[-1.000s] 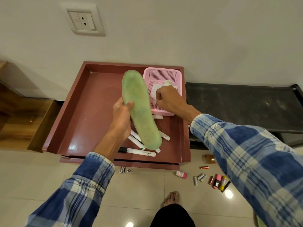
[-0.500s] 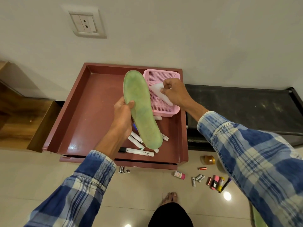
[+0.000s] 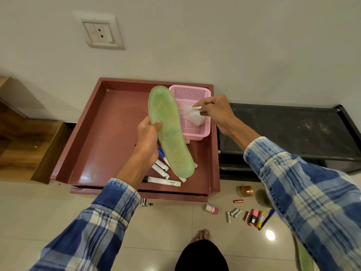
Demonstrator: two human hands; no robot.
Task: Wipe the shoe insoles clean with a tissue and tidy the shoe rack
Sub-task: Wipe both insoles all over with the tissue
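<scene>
Insole (image 3: pixel 170 132), green and smudged, is held up over a red tray (image 3: pixel 101 133), its edge gripped in the left hand (image 3: pixel 148 133). Just beside it, the right hand (image 3: pixel 214 112) pinches a white tissue (image 3: pixel 192 115) above a pink basket (image 3: pixel 192 92) in the tray's far corner. Markers (image 3: pixel 162 180) lie beneath the insole.

Two green insoles (image 3: pixel 170 133) (image 3: pixel 304 259), one tissue (image 3: pixel 193 116), one pink basket (image 3: pixel 196 134) — two hands (image 3: pixel 147 133) (image 3: pixel 214 110)

Soft, even indoor light filled the scene. A lamp's reflection glared on the glossy floor tiles (image 3: pixel 270 235), and a faint shadow lay on the wall (image 3: pixel 45 94). Wide-angle distortion bowed the edges, and the near sleeves (image 3: pixel 312 202) looked slightly soft.
</scene>
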